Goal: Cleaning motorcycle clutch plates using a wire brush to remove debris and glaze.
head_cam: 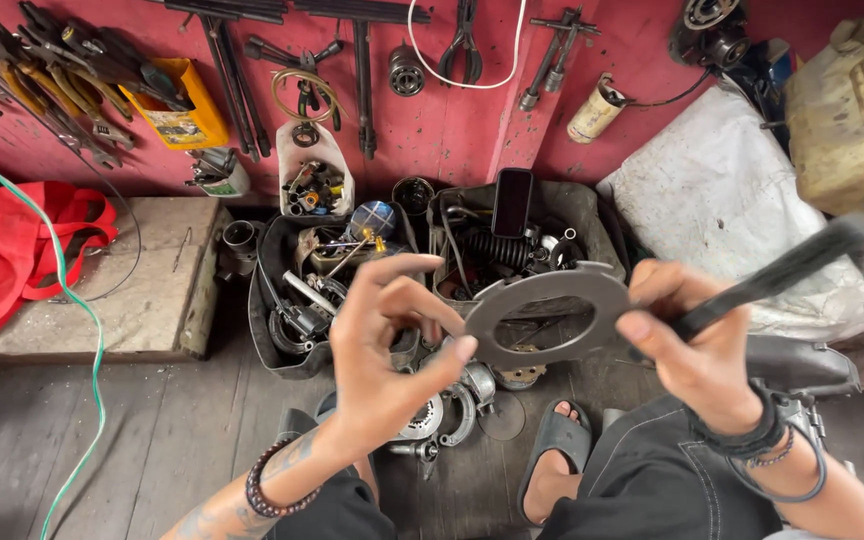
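My left hand (pixel 387 345) pinches the left rim of a flat grey metal ring plate (pixel 542 295) with notched tabs, held up in front of me. On the plate's right side, my right hand (pixel 697 345) grips a long dark flat tool (pixel 787 268), blurred, that slants up to the right; its thumb rests near the plate's edge. Below the plate, round metal engine parts (pixel 452 400) lie on the wooden floor by my sandalled foot (pixel 552 450).
Dark bins of metal parts (pixel 297 300) stand against a red wall hung with wrenches (pixel 42 80) and pliers. A red bag (pixel 7 250) lies on a wooden bench at left. A green-white cable (pixel 92 340) crosses the floor. White sacking (pixel 722 190) and a yellowish jerrycan (pixel 847 120) sit right.
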